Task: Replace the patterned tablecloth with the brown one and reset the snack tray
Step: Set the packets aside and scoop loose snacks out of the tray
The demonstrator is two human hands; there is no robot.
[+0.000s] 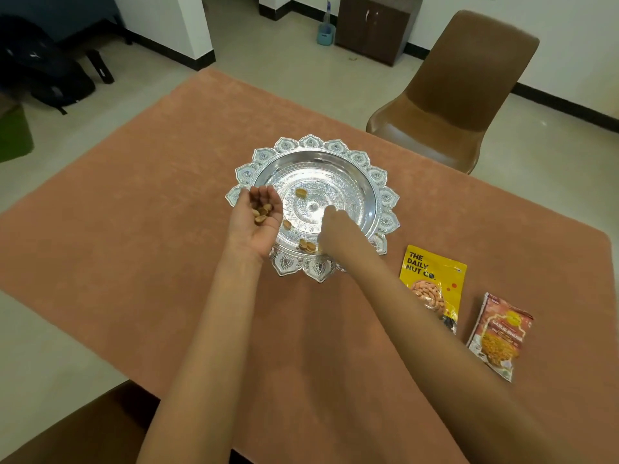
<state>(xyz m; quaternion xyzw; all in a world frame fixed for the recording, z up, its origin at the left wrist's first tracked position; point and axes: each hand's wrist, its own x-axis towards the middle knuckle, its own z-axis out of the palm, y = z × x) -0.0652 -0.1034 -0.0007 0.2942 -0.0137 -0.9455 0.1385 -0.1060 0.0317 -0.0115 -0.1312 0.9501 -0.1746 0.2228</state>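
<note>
Cupping several nuts [262,212] palm-up, the left hand [258,226] hovers over the left rim of the silver tray [376,182], its fingers loosely open. The right hand [335,229] is inside the tray, apparently palm-down, too blurred to tell its fingers' state. The tray sits on the brown tablecloth [134,229] covering the counter.
</note>
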